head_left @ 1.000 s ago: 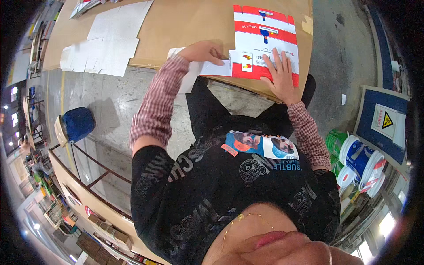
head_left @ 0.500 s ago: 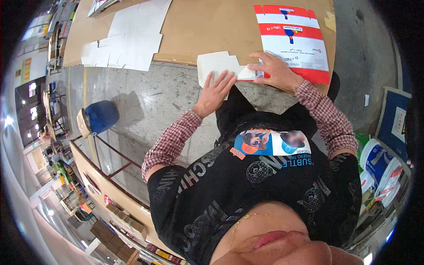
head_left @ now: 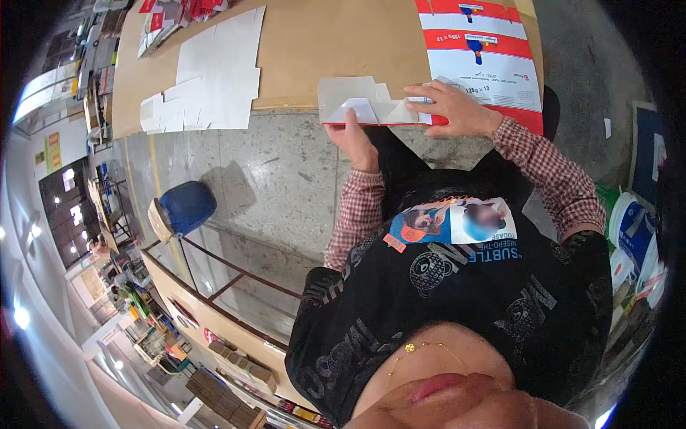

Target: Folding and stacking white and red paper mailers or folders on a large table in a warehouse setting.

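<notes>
A small carton blank (head_left: 341, 93) lies at the table's near edge, its plain greyish-white inside up and a red edge along the front. My left hand (head_left: 355, 143) grips its left end, the thumb on a raised flap and the fingers partly hidden under the edge. Over the right end, my right hand (head_left: 457, 109) rests with fingers spread apart, touching the folded-up flaps there. Flat red-and-white printed carton sheets (head_left: 486, 75) lie beside and beyond my right hand; their number cannot be made out.
Plain white carton blanks (head_left: 218, 68) overlap at the table's left side. Red-and-white pieces (head_left: 189, 13) are heaped behind them. A blue drum (head_left: 187, 206) stands on the floor at left. White buckets (head_left: 632, 232) stand at right. The brown tabletop (head_left: 329, 43) ends just before me.
My left hand has gone from lying flat on the blank to gripping its near edge, thumb on top. A left flap now stands folded up. The right hand stays at the right end.
</notes>
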A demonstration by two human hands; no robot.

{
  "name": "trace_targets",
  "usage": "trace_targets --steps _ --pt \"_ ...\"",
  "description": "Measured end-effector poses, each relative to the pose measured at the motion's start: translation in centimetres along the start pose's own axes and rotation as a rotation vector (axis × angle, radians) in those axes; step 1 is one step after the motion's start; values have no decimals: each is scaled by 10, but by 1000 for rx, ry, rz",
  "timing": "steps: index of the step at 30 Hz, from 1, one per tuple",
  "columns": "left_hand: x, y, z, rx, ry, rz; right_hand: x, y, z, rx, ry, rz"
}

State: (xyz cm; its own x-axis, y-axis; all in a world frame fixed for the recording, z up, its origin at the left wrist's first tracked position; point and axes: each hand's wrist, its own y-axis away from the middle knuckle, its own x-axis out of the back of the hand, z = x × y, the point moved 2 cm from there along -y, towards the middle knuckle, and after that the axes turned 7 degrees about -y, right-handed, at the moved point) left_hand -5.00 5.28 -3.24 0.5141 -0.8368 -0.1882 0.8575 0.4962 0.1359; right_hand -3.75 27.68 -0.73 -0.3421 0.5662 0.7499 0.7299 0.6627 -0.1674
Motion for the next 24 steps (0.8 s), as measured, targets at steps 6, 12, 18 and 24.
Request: trace_targets --steps 6,12,18,24 --pt "-66 16 33 -1043 -771 -1121 19 10 -16 -159 7 -204" --pt "-81 7 23 -1161 -1039 -1247 35 57 -4 -289 223 357" --pt "-85 2 12 -1145 -1004 -1219 35 62 5 -335 171 360" --pt "-88 5 9 -1147 -1088 -1214 34 64 10 -317 203 353"
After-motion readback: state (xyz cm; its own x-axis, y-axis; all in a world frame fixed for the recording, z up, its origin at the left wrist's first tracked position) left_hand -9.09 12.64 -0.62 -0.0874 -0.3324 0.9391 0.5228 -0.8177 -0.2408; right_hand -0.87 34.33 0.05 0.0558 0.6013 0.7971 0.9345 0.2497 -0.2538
